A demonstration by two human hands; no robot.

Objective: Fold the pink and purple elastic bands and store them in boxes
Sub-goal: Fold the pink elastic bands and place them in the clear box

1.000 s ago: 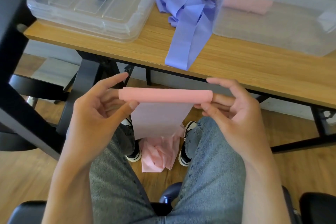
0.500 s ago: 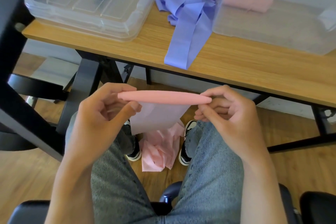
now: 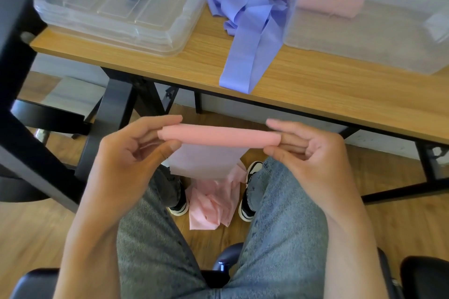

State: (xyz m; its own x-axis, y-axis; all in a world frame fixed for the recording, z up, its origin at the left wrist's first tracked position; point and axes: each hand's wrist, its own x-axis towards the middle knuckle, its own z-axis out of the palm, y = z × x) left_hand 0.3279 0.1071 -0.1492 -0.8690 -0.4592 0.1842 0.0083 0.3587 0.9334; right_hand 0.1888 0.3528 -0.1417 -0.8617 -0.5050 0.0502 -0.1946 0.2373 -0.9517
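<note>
Pink stretchy band (image 3: 218,138), partly wound into a tight horizontal roll, sat at the centre of the view, held up over the lap of a seated person in jeans. The left hand (image 3: 126,153) pinched the roll's left end between thumb and curled fingers, and the right hand (image 3: 308,153) pinched the right end the same way, so both hands were grasping the band; holding it by its two ends probably kept the roll even and left it free to turn. A flat tail of band hung down from the roll toward 6 o'clock and ended in a loose pink heap (image 3: 213,204) on the wooden floor between the person's shoes, which suggests much of the band was not yet wound. At 12 o'clock a purple band (image 3: 245,39) lay in an unfolded tangle on the wooden table (image 3: 340,94), one end draped to the near edge, apparently waiting its turn. At 2 o'clock stood an open clear box (image 3: 379,39) with what looked like pink folded material (image 3: 330,2) inside, likely the place for this roll. At 10 o'clock lay a clear lid (image 3: 121,7) with a black handle, set aside within reach.
</note>
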